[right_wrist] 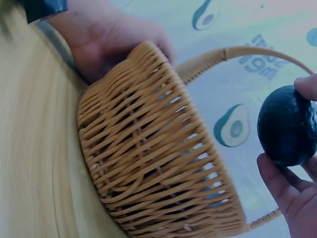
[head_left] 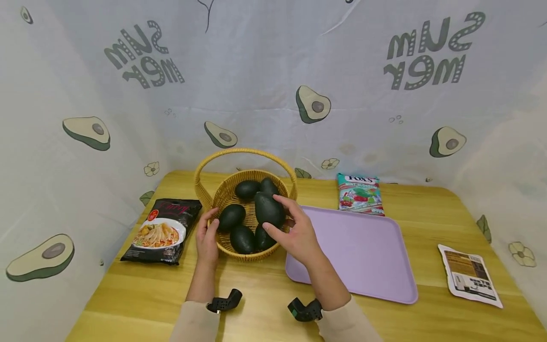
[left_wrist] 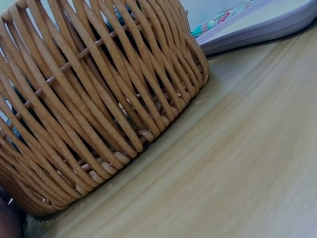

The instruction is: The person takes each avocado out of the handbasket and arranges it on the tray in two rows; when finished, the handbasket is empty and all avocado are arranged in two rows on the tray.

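Note:
A wicker basket [head_left: 249, 257] with a tall arched handle stands on the table, holding several dark green avocados [head_left: 242, 239]. My right hand [head_left: 301, 232] grips one avocado [head_left: 269, 211] between thumb and fingers. In the right wrist view this avocado [right_wrist: 285, 126] is held up past the basket's rim. At the basket's left side, my left hand [head_left: 207, 240] holds the rim, thumb at the top edge beside an avocado [head_left: 232, 217]. The left wrist view is filled mostly by the basket's woven wall [left_wrist: 99, 89].
Right of the basket lies a lilac tray [head_left: 354, 251], with a mint candy bag [head_left: 361, 194] behind it. A black noodle packet [head_left: 164, 231] lies to the left. Near the right table edge is a white and brown pouch [head_left: 470, 275]. A printed curtain [head_left: 265, 71] hangs behind the table.

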Motion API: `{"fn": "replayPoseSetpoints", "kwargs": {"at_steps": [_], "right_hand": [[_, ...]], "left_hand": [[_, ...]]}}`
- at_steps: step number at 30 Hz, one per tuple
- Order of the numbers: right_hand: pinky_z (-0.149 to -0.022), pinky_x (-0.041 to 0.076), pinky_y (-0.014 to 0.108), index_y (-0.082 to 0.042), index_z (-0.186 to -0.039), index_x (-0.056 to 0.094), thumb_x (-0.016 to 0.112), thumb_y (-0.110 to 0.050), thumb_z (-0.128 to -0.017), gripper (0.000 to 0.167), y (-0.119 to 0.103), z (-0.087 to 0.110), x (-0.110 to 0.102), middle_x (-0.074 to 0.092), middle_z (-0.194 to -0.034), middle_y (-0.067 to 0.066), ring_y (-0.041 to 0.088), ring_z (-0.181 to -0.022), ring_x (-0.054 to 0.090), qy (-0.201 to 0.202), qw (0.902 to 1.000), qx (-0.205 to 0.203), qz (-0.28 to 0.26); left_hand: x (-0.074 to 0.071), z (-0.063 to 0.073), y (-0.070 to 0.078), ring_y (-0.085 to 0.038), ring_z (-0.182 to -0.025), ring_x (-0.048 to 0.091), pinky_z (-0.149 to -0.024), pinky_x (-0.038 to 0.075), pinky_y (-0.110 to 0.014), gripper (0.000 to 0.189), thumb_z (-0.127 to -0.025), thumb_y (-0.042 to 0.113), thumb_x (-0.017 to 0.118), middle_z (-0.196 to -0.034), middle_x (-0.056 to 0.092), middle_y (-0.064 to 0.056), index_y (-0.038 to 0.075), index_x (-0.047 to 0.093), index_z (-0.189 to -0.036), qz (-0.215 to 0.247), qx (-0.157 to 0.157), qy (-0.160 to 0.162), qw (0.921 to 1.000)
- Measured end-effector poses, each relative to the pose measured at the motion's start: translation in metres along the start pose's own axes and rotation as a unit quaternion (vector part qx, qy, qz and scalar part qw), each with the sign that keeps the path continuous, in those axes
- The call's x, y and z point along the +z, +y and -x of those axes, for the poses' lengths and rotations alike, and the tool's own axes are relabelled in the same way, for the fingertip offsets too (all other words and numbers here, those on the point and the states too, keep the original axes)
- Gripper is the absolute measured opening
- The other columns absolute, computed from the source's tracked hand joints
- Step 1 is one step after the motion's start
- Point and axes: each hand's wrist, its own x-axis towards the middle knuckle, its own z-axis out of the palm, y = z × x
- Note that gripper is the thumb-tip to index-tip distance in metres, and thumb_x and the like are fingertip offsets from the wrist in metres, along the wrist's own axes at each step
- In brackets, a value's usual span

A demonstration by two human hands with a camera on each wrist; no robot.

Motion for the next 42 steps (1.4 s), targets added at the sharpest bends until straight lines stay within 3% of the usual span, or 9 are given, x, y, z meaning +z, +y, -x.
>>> {"fn": "replayPoseSetpoints", "kwargs": {"at_steps": [10, 18, 25, 33, 42], "right_hand": [[-0.087, 0.056, 0.022, -0.014, -0.146, 0.053, 0.081, -0.006, -0.083, 0.069, -0.015, 0.007, -0.022, 0.057, -0.142, 0.012, 0.029, -0.114, 0.065, 0.046, 0.9979, -0.042, 0.019], [-0.089, 0.054, 0.015, -0.004, -0.144, 0.052, 0.076, 0.009, -0.08, 0.07, -0.024, 0.009, -0.039, 0.055, -0.143, 0.016, 0.003, -0.11, 0.064, 0.102, 0.9909, -0.084, -0.024], [-0.09, 0.054, 0.015, 0.004, -0.144, 0.05, 0.068, 0.016, -0.082, 0.065, -0.021, 0.008, -0.057, 0.054, -0.138, 0.0, 0.004, -0.109, 0.065, 0.148, 0.9813, -0.101, -0.07], [-0.09, 0.055, 0.017, -0.005, -0.149, 0.048, 0.064, 0.01, -0.091, 0.062, -0.013, 0.006, -0.071, 0.048, -0.14, 0.0, 0.008, -0.112, 0.065, 0.194, 0.972, -0.077, -0.108], [-0.085, 0.055, 0.013, -0.008, -0.146, 0.054, 0.065, 0.001, -0.095, 0.052, 0.001, 0.0, -0.069, 0.046, -0.153, 0.008, 0.004, -0.11, 0.062, 0.235, 0.9702, -0.024, -0.054]], "left_hand": [[0.001, 0.0, -0.001, -0.02, -0.146, 0.035, -0.117, 0.025, -0.04, 0.037, -0.105, 0.012, 0.045, -0.147, 0.052, -0.01, -0.002, 0.055, -0.138, 0.007, 0.003, 0.0, 1.0], [0.001, 0.0, 0.001, -0.022, -0.146, 0.035, -0.118, 0.024, -0.042, 0.036, -0.105, 0.011, 0.046, -0.148, 0.051, -0.014, -0.001, 0.056, -0.137, 0.007, 0.0, 0.003, 1.0], [0.001, 0.0, 0.001, -0.016, -0.142, 0.038, -0.115, 0.027, -0.035, 0.036, -0.105, 0.011, 0.046, -0.145, 0.055, -0.008, -0.001, 0.057, -0.137, 0.004, -0.002, 0.006, 1.0], [0.002, -0.001, -0.001, -0.008, -0.137, 0.042, -0.113, 0.029, -0.028, 0.036, -0.103, 0.008, 0.046, -0.144, 0.055, -0.011, -0.004, 0.057, -0.136, 0.005, 0.011, 0.012, 0.9999], [0.002, 0.0, -0.001, -0.01, -0.139, 0.04, -0.116, 0.027, -0.032, 0.037, -0.104, 0.008, 0.045, -0.142, 0.056, -0.007, -0.005, 0.056, -0.137, 0.01, 0.008, 0.006, 0.9999]]}}
